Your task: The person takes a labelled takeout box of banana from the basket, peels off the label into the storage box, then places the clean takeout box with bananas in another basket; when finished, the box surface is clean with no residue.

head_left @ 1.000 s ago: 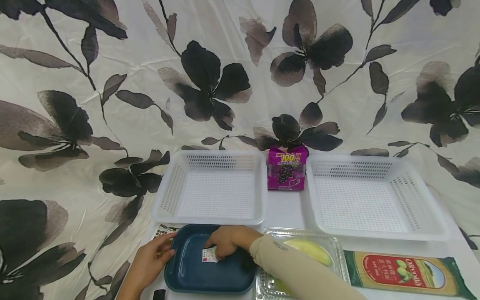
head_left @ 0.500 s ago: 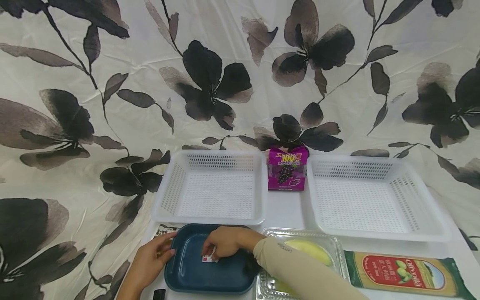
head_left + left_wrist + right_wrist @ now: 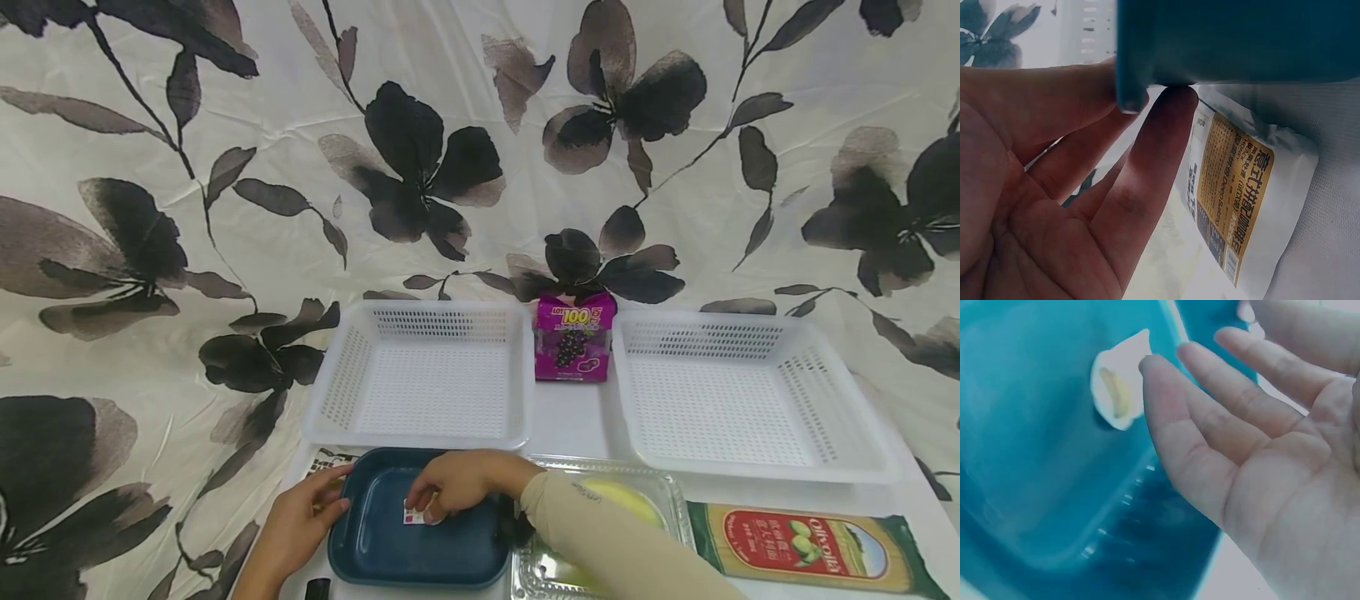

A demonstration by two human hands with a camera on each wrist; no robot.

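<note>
We see our right hand (image 3: 457,483) reaching into the dark blue tray (image 3: 375,550), its fingertips on a small white sticker (image 3: 412,517) on the tray's floor. In the right wrist view the fingers (image 3: 1175,425) are only slightly bent, and the sticker (image 3: 1119,381) curls up from the blue surface just beside the forefinger tip. We cannot tell whether the grip pinches the sticker or merely touches it.

Our left hand (image 3: 300,521) steadies the tray at its left rim. In the left wrist view the fingers (image 3: 1147,181) are nearly straight, with the thumb on the rim of the tray (image 3: 1210,37) and a fingertip under its edge, so the grip is a light clasp on the rim. Under that side of the tray lies a flat packet with a gold label (image 3: 1235,187), resting on the worktop.

The tray sits at the near left edge of the worktop. Just to its right lies a clear plastic box (image 3: 660,492) holding something pale yellow-green, partly covered by our beige sleeve (image 3: 600,542). Further right, along the near edge, lies a green pasta packet (image 3: 810,546) with a red label.

Behind these, two white perforated baskets stand side by side, the left basket (image 3: 420,433) and the right basket (image 3: 750,462), with a purple grape sweets bag (image 3: 573,342) upright between them at the far edge. A cloth printed with dark flowers (image 3: 420,167) hangs behind and spreads to the left.
</note>
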